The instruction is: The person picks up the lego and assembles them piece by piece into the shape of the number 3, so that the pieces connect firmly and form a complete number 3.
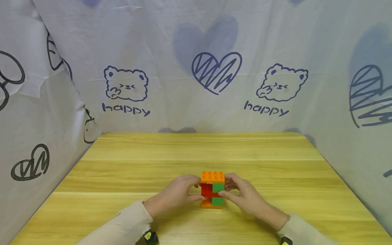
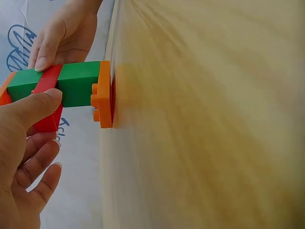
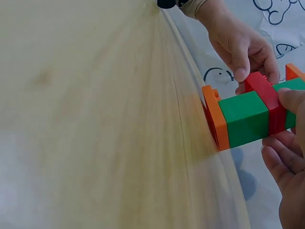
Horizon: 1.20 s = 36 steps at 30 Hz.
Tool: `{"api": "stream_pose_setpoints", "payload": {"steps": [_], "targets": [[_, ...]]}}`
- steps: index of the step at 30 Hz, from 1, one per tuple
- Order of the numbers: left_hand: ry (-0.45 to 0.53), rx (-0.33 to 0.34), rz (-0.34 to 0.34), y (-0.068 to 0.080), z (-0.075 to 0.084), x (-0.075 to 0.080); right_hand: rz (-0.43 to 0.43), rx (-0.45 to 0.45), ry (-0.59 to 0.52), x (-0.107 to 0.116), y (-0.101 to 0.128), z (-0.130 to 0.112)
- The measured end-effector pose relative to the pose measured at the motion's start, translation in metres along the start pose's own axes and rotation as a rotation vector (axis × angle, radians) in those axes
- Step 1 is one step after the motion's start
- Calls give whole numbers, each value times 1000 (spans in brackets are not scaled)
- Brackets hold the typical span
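In the head view a stack of toy building bricks stands upright on the table. An orange plate (image 1: 211, 206) with studs forms its base and another orange plate (image 1: 212, 177) tops it. Between them, on the right side, are a lower green brick (image 1: 217, 201) and an upper green brick (image 1: 218, 187), with a red brick (image 2: 51, 76) sandwiched between. My left hand (image 1: 174, 194) pinches the red brick's left end, thumb in front. From the other side my right hand (image 1: 245, 194) pinches its right end. The fingertips behind the stack are partly hidden.
The wooden table (image 1: 147, 149) extends around the stack on all sides. A white cloth (image 1: 165, 102) printed with bears and hearts hangs behind the table and along both sides. Dark bands (image 1: 150, 237) sit on the wrists over pale sleeves (image 1: 122, 223).
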<state>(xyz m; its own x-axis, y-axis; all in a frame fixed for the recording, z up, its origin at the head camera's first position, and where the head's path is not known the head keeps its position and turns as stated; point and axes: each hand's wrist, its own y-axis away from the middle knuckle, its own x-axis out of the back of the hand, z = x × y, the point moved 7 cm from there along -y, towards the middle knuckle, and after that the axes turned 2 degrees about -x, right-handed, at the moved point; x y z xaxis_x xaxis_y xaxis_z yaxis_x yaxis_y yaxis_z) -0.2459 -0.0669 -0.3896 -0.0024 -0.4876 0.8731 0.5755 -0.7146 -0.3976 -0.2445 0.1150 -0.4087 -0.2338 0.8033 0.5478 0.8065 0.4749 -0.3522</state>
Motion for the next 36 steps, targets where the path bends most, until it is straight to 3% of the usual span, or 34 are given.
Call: {"api": "stream_pose_setpoints", "payload": {"steps": [5, 16, 24, 36], "targets": [[11, 18, -9, -2, -2, -1, 31, -9, 1, 1, -4, 3], [12, -7, -11, -11, -4, 0, 56, -160, -36, 6, -11, 13], [-42, 10, -52, -17, -7, 0, 77, -217, -73, 9, -17, 18], [-119, -37, -88, -27, -13, 0, 54, -313, -174, 9, -23, 28]]}}
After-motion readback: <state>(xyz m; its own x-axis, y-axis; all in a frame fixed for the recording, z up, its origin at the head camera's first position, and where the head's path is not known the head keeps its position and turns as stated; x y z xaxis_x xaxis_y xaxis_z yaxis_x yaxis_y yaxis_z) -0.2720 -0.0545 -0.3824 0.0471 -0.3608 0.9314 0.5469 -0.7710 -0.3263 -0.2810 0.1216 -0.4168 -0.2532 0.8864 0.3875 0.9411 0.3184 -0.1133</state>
